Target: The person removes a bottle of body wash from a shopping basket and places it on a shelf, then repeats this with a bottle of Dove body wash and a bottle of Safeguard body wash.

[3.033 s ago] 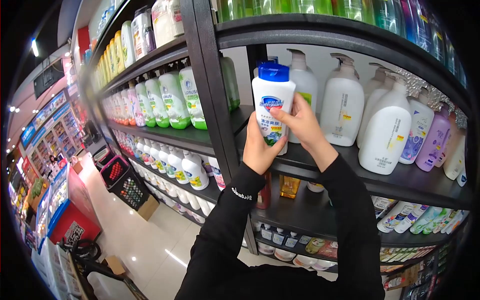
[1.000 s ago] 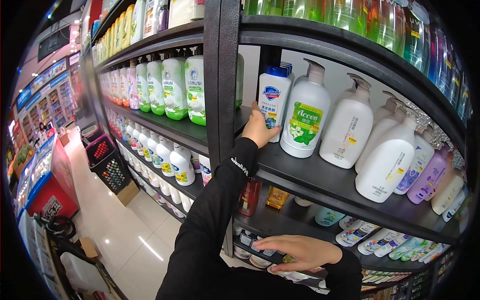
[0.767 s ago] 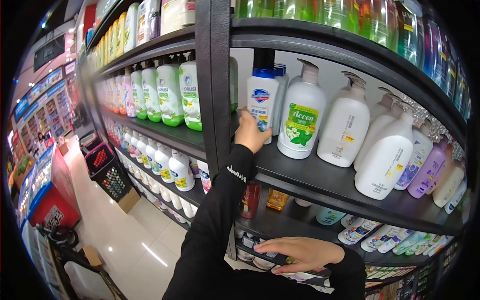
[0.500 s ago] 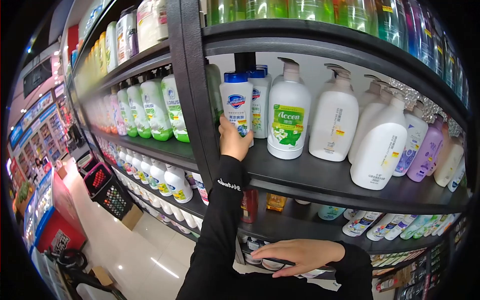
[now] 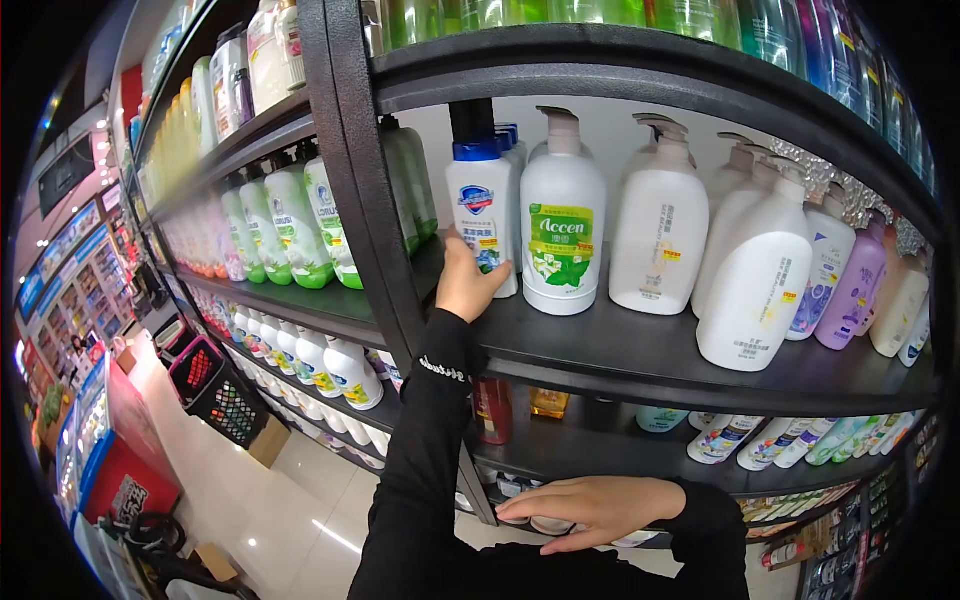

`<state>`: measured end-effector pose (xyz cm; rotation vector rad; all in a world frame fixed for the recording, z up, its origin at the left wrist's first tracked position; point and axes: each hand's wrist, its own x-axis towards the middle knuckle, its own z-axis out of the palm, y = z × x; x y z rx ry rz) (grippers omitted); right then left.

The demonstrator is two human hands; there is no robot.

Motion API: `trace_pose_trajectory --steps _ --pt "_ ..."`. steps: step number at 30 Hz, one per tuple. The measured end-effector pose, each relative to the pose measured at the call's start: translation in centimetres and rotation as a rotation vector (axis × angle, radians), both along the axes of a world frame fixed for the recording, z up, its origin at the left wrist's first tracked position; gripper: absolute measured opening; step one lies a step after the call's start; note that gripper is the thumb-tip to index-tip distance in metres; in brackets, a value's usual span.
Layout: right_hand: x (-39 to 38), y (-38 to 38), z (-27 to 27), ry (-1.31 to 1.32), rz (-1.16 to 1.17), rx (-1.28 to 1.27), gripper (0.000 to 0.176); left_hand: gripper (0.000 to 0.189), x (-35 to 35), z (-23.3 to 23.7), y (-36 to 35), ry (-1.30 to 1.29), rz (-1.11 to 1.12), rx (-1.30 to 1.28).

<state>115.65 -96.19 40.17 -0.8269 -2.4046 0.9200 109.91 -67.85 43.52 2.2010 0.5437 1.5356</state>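
My left hand (image 5: 471, 281) is closed round the lower part of a white body wash bottle (image 5: 482, 205) with a blue cap, thumb on its right side. The bottle stands upright at the left end of the middle shelf, against the dark post. More blue-capped bottles (image 5: 513, 150) are partly hidden behind it. Right beside it is a white pump bottle (image 5: 562, 225) with a green Accen label. Lower down, in front of my body, my right hand (image 5: 600, 508) hangs palm down with fingers stretched out, holding nothing.
Large white pump bottles (image 5: 660, 235) and a purple bottle (image 5: 852, 292) line the shelf to the right. A black shelf post (image 5: 358, 170) separates this bay from green-and-white bottles (image 5: 290, 215). Black baskets (image 5: 222, 395) stand on the aisle floor at left.
The blue-capped bottle in my left hand has shifted right, closer to the Accen bottle, and now covers more of those behind it. The view has shifted slightly. My right hand stays almost still.
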Motion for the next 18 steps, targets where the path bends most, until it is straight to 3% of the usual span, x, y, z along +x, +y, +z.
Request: trace_pose_trajectory --steps 4,8,18 --pt "0.2 0.1 -0.3 -0.002 0.001 -0.015 0.05 0.075 0.0 0.5 -0.8 -0.001 -0.059 0.001" --pt "0.3 0.4 -0.9 -0.014 0.03 -0.053 0.05 0.085 -0.1 0.4 -0.9 0.046 -0.015 -0.019" --pt "-0.6 1.4 -0.7 -0.02 0.036 -0.094 0.048 0.09 -0.2 0.7 -1.6 -0.004 0.04 -0.046"
